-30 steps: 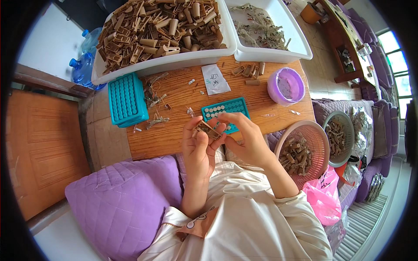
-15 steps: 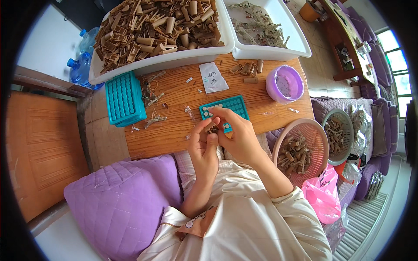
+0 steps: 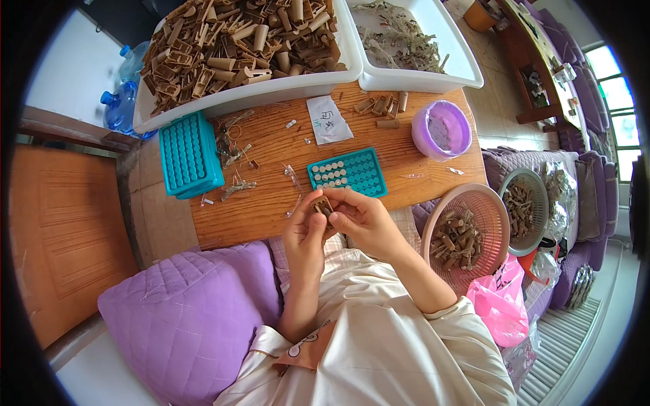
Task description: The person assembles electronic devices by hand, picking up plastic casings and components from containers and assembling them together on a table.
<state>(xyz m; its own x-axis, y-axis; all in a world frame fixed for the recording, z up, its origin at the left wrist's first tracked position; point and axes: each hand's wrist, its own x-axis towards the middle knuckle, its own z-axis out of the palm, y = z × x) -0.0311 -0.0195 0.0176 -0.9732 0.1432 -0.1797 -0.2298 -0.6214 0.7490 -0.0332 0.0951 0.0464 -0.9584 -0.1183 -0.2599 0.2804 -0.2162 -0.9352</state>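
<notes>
Wooden table [image 3: 271, 196], ridged brown clip [image 3: 322, 205], both hands' fingers [image 3: 336, 215]

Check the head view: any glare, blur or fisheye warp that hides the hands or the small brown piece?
Head view: even daylight, soft shadows; the window at the right rim is blown out. Fisheye bends the white tray rims, with a black vignette in the corners. Left hand, right hand and the small brown piece sit near centre, reasonably sharp.

Both hands meet at bench [image 3: 271, 203] edge: left hand [image 3: 302, 233] and right hand [image 3: 362, 220] pinch one small brown piece [image 3: 322, 205] between fingertips. Just beyond the grip, teal slotted tray [image 3: 349, 172], partly filled. Right of grip, pink basket [image 3: 467, 233] of brown pieces.
</notes>
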